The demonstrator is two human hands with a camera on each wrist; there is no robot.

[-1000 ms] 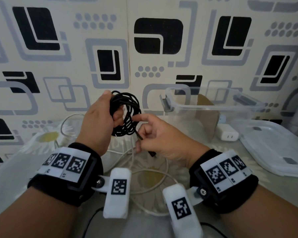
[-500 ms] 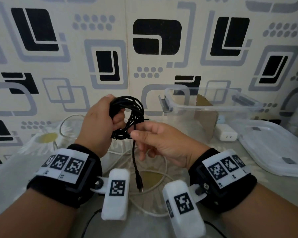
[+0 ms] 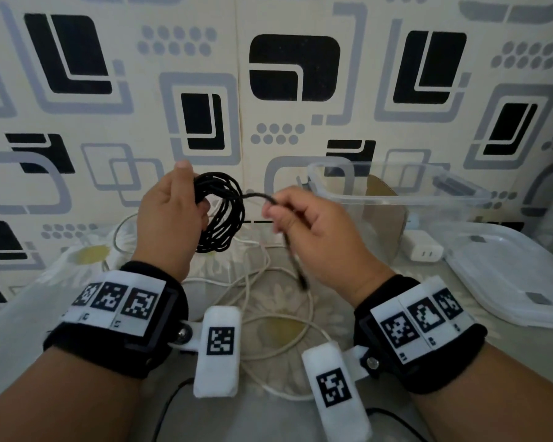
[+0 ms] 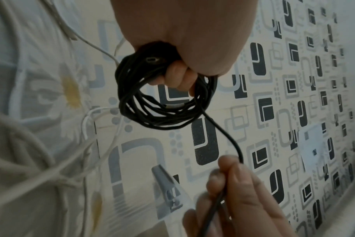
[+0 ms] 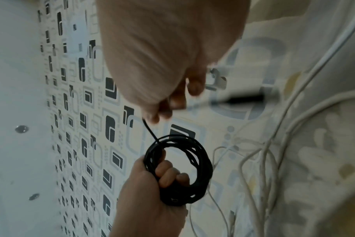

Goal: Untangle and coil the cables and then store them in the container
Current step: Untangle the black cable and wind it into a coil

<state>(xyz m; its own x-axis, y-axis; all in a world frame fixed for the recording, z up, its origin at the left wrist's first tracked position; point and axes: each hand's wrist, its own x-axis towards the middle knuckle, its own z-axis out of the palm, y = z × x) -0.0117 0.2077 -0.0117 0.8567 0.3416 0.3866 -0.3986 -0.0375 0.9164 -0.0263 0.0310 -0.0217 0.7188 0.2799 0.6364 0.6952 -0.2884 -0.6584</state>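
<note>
Two hands hold one black cable between them, up off the tabletop point(image 3: 428, 301). The left hand point(image 3: 170, 215) has its fingers curled through the black coil point(image 3: 224, 212), gripping the bundle of loops so the ring stands roughly upright. The right hand point(image 3: 313, 231) sits just to the right of the coil, pinching the loose tail point(image 3: 256, 195) between thumb and fingertips; past the pinch, the remaining length hangs down toward the near side and ends in a blurred plug point(image 3: 302, 279).

The relation that matters is this short span from coil to pinch: it runs left to right, almost level, with a slight arch and no real slack. The right hand is the one nearer the free end, so I judge it will carry the tail around or through the ring while the left hand simply steadies it.

The clear container point(image 3: 396, 199) stands open to the far right, closer to the right hand than to the left, with its lid point(image 3: 508, 275) lying flat further right and a white charger point(image 3: 425, 250) between them. White cables point(image 3: 268, 314) lie tangled on the tabletop below both hands, not yet coiled, so much of the task remains.
</note>
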